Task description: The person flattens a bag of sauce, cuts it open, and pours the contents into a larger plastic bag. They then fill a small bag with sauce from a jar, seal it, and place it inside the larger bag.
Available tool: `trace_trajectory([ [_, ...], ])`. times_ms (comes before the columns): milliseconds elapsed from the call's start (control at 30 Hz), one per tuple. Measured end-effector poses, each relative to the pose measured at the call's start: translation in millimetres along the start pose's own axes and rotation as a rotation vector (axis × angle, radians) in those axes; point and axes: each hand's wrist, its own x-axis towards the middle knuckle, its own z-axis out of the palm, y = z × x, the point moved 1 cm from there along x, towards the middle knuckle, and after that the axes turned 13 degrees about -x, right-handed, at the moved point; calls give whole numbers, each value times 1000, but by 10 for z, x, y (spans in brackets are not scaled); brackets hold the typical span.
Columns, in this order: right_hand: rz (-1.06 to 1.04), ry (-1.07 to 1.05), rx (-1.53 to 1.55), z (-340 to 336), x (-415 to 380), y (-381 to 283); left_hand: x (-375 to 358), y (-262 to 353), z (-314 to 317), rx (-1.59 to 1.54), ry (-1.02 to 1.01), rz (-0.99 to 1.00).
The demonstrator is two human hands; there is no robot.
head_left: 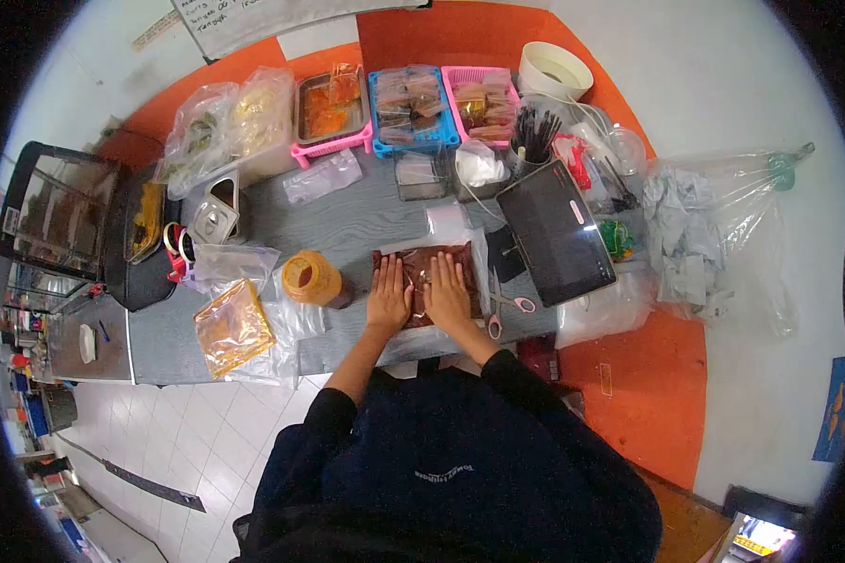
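Note:
Both palms press flat on a clear plastic bag of dark reddish-brown contents (421,256), which lies on white plastic sheeting at the table's front. My left hand (390,294) covers its left part, with fingers stretched away from me. On its right part rests my right hand (447,293), fingers also straight and slightly apart. Just right of the bag lie scissors (512,302) with pinkish handles. Left of my left hand stands a jar (312,280) with an orange-brown rim and dark contents. Farther left, an orange-yellow plastic packet (235,328) lies on clear bags.
A tablet (559,232) leans at the right of the grey table (300,225). Along the back stand a metal tray (331,106), a blue basket (413,108) and a pink basket (482,105) with packets. A metal container (218,214) and a glass-fronted case (61,211) are at left.

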Motion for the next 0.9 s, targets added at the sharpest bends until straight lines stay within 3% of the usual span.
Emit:
trace_trajectory([
  [367, -146, -3, -37, 75, 40, -28, 127, 32, -126, -36, 68, 45],
  [467, -152, -106, 271, -21, 142, 135, 139, -60, -40, -71, 76, 30],
  [567, -33, 56, 103, -100, 244, 376, 133, -19, -21, -28, 30, -3],
  [900, 35, 30, -52, 117, 261, 490, 152, 38, -96, -76, 123, -10],
])
